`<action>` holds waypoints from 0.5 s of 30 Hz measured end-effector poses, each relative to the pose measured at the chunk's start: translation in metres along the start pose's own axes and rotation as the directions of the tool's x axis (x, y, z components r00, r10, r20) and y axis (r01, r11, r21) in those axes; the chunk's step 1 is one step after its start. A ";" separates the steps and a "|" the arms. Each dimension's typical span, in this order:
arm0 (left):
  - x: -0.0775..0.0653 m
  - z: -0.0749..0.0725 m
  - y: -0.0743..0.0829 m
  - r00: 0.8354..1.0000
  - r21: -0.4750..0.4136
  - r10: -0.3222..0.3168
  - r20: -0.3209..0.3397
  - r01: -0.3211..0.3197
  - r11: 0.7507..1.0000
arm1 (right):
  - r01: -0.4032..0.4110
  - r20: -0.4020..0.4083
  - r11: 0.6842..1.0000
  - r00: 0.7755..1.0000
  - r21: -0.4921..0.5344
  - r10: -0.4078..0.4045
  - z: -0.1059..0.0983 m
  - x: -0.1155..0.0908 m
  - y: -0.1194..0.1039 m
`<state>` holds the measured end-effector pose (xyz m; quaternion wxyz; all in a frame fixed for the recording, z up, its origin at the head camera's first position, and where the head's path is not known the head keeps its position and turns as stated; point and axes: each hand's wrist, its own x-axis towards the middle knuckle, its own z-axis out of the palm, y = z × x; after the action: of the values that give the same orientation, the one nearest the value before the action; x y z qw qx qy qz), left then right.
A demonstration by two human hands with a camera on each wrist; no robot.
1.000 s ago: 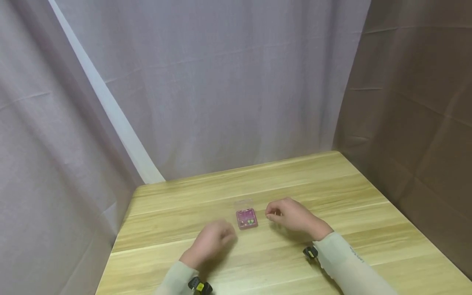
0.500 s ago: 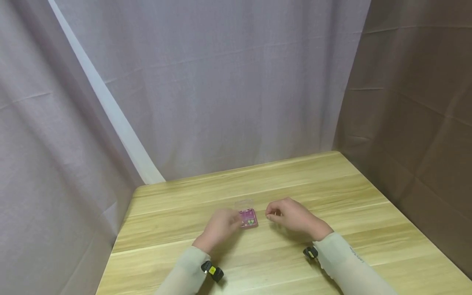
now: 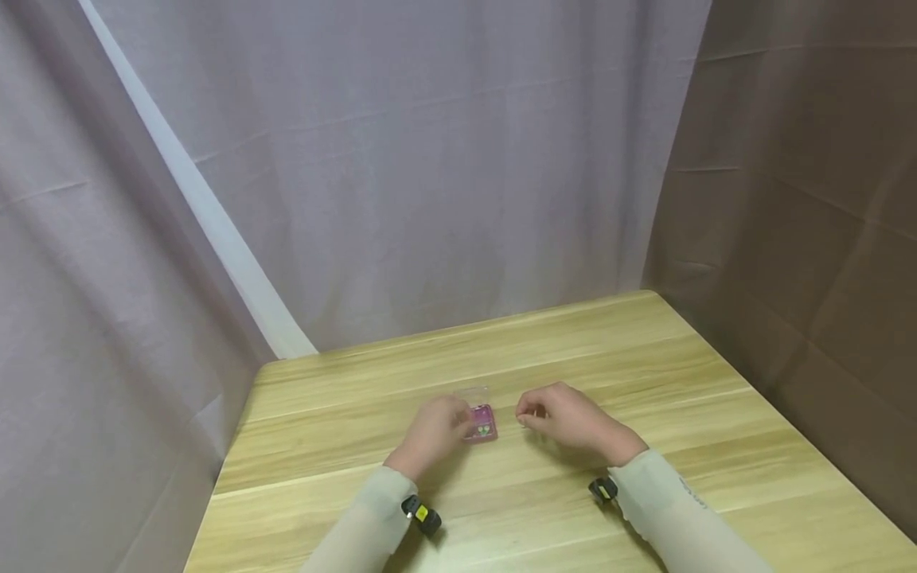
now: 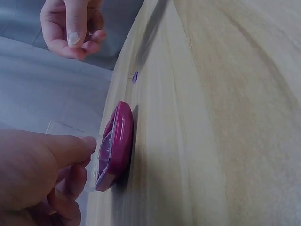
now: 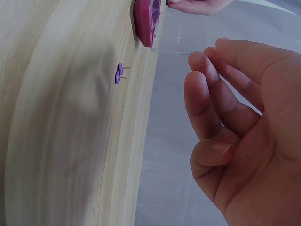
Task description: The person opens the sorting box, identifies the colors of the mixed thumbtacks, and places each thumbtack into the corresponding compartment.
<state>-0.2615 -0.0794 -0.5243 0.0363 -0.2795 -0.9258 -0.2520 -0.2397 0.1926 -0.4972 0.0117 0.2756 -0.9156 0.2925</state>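
A small magenta case [image 3: 489,434] with a raised clear lid [image 3: 471,392] sits on the table, small green pieces [image 3: 483,430] inside it. My left hand [image 3: 435,428] is at the case's left side. In the left wrist view its thumb and forefinger meet beside the case's opening [image 4: 107,146]; a small dark thing [image 5: 167,2] shows at these fingertips in the right wrist view. My right hand [image 5: 244,108] hovers right of the case, fingers loosely curled around nothing. Below it, two purple stud earrings [image 5: 118,74] stand on the table, thin posts pointing up.
The wood-grain table [image 3: 358,398] is bordered by grey curtains [image 3: 444,175] behind and at the left, and a brown curtain [image 3: 802,223] at the right. Black wrist devices [image 3: 423,516] are strapped over both light sleeves.
My left hand has moved right and forward from beside the case to its left part, covering some of it. My right hand stays where it was. The head view has shifted slightly.
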 end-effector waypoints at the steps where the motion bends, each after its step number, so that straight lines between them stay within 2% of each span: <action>1: 0.000 0.000 0.001 1.000 0.006 -0.003 0.003 0.003 1.000 | -0.005 0.001 1.000 1.000 -0.003 0.005 -0.001 0.000 0.001; 10: 0.003 0.000 0.005 1.000 0.030 0.013 0.011 -0.013 0.999 | -0.042 -0.003 0.999 0.999 -0.009 0.042 -0.008 -0.003 0.000; 15: 0.003 0.003 0.002 1.000 0.022 0.011 0.014 -0.011 1.000 | -0.025 -0.008 1.000 1.000 0.006 0.025 -0.009 -0.005 -0.003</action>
<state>-0.2631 -0.0748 -0.5252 0.0341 -0.2861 -0.9271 -0.2397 -0.2348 0.1982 -0.4893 0.0107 0.2629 -0.9181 0.2964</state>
